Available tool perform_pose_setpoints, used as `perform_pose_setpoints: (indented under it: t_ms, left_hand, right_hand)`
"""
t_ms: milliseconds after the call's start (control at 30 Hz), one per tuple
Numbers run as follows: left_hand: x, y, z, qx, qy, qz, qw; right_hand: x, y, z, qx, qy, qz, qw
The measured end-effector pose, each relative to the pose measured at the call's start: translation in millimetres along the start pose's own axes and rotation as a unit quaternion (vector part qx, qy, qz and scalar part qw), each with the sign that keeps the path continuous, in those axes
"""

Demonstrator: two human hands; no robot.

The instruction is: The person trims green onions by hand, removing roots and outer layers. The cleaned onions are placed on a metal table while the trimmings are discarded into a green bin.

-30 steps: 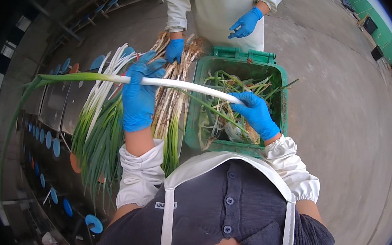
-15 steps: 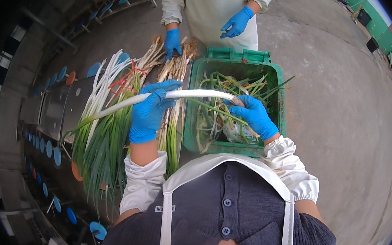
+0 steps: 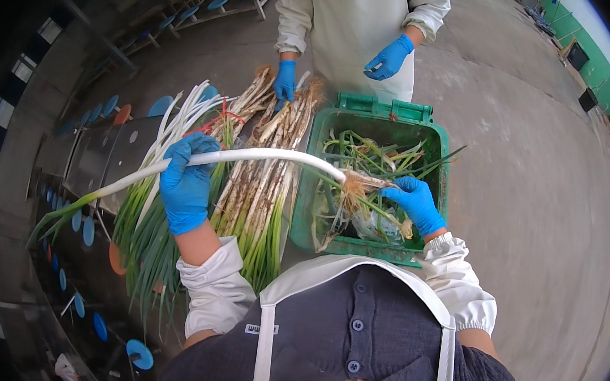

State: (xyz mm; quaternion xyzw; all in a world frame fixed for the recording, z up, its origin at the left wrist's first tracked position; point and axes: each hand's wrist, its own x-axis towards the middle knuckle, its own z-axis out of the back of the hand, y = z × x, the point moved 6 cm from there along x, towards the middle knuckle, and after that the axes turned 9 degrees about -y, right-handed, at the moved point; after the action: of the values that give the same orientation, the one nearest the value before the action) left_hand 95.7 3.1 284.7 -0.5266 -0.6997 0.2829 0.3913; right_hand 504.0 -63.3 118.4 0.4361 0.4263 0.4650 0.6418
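Note:
A long green onion (image 3: 264,154) with a white stalk and green top stretches between my hands, bowed over the pile and the bin. My left hand (image 3: 187,184), in a blue glove, is closed round the stalk toward its green end. At the root end, my blue-gloved right hand (image 3: 421,206) pinches a strip of brownish outer skin (image 3: 369,182) beside the hairy roots (image 3: 352,193). Below this end stands a green bin (image 3: 298,215) holding green leaf scraps (image 3: 374,151) and a clear plastic bag (image 3: 370,229).
Left of the bin lie soil-stained green onions (image 3: 251,186) and clean white ones (image 3: 167,131), with a red tie (image 3: 226,115). Across from me, a person in a white apron (image 3: 351,31) has one gloved hand (image 3: 285,80) on the pile. Blue stools (image 3: 139,354) stand at left.
My left hand has moved left, carrying the green onion with it. The roots now show clear of my right hand, which holds the skin strip. The view has shifted slightly.

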Motion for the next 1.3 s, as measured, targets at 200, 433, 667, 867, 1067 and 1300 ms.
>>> perform_pose_setpoints:
  t_ms: [200, 433, 667, 867, 1067, 1300]
  left_hand:
    - [-2, 9, 14, -0.031, 0.024, 0.033, 0.999]
    - [-16, 19, -8, -0.106, 0.126, 0.035, 0.986]
    - [-27, 27, -17, -0.101, 0.274, -0.005, 0.957]
    - [-38, 36, -48, -0.050, 0.259, 0.059, 0.963]
    - [-44, 60, -16, -0.030, 0.023, 0.254, 0.966]
    - [-59, 83, 2, -0.096, 0.000, 0.230, 0.968]
  right_hand:
    - [8, -2, -3, 0.095, -0.038, -0.058, 0.993]
    - [48, -65, -14, 0.024, 0.089, -0.028, 0.995]
    - [2, 136, -58, 0.048, 0.205, 0.157, 0.965]
    - [-31, 178, -123, 0.081, 0.247, 0.219, 0.941]
    - [-30, 156, -106, 0.072, 0.130, 0.147, 0.978]
    - [-24, 134, -103, 0.048, 0.126, 0.092, 0.987]
